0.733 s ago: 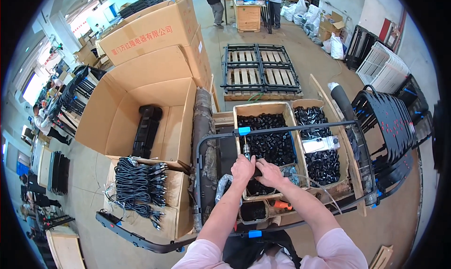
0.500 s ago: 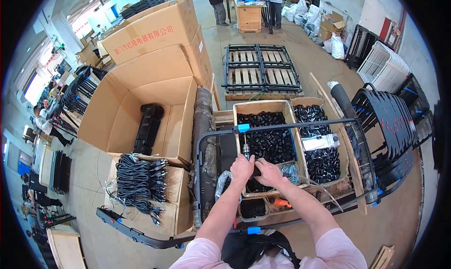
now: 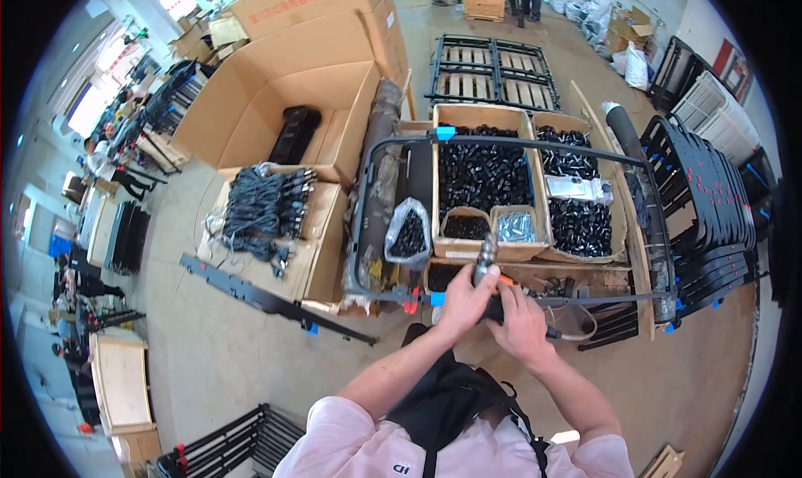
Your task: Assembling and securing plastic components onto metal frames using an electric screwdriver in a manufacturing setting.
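Note:
My left hand (image 3: 468, 301) is wrapped round the front of a power screwdriver (image 3: 485, 259) with a silver nose. My right hand (image 3: 520, 326) grips its dark rear body, and a hose or cord (image 3: 583, 336) trails off to the right. The tool points away from me, over the near rail of a large black tubular frame (image 3: 543, 146) lying across the bench. One blue piece (image 3: 445, 133) sits on the frame's far rail; another blue piece (image 3: 438, 298) is on the near rail, left of my left hand. The tool's tip is apart from both.
Under the frame are wooden bins of black plastic parts (image 3: 484, 173), a small box of screws (image 3: 515, 226) and a bag of black pieces (image 3: 408, 234). Bundled cables (image 3: 266, 207) lie left, before a large carton (image 3: 334, 136). Curved black frames (image 3: 697, 177) stand right.
Both hands have drawn the power screwdriver back from the frame's far blue piece to the near rail. My view has tilted downward.

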A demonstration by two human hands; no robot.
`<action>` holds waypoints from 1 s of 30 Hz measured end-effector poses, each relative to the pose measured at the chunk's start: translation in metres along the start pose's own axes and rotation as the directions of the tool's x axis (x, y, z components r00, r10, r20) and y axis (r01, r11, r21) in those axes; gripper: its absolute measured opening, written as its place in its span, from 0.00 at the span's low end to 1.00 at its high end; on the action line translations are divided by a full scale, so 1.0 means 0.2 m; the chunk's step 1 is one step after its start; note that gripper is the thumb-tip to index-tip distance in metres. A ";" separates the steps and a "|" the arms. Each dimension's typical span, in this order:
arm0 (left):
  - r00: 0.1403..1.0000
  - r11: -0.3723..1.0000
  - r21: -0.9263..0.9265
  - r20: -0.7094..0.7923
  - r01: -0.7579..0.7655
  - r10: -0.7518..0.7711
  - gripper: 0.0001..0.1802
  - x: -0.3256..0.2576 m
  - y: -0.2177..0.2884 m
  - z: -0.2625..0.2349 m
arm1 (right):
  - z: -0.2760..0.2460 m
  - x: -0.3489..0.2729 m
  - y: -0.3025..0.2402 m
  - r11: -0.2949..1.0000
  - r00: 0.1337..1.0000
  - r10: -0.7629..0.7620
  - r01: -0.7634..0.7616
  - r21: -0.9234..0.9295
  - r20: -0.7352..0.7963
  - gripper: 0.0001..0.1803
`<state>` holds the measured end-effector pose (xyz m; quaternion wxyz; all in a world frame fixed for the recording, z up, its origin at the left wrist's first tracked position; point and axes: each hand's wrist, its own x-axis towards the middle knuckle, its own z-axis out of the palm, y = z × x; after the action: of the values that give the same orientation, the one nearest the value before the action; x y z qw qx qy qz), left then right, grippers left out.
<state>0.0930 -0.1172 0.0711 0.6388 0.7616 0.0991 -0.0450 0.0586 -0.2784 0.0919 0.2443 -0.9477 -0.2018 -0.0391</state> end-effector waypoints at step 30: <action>0.943 0.966 0.038 -0.230 0.257 -0.242 0.29 -0.73 -0.93 -0.36 | 0.65 -0.60 -0.41 0.987 0.926 -0.045 -0.017 0.160 0.374 0.44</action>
<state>-0.0925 -0.0296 -0.0674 0.5866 0.7644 0.2642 -0.0433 -0.0868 -0.1949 -0.0063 0.2765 -0.9133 -0.2540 0.1578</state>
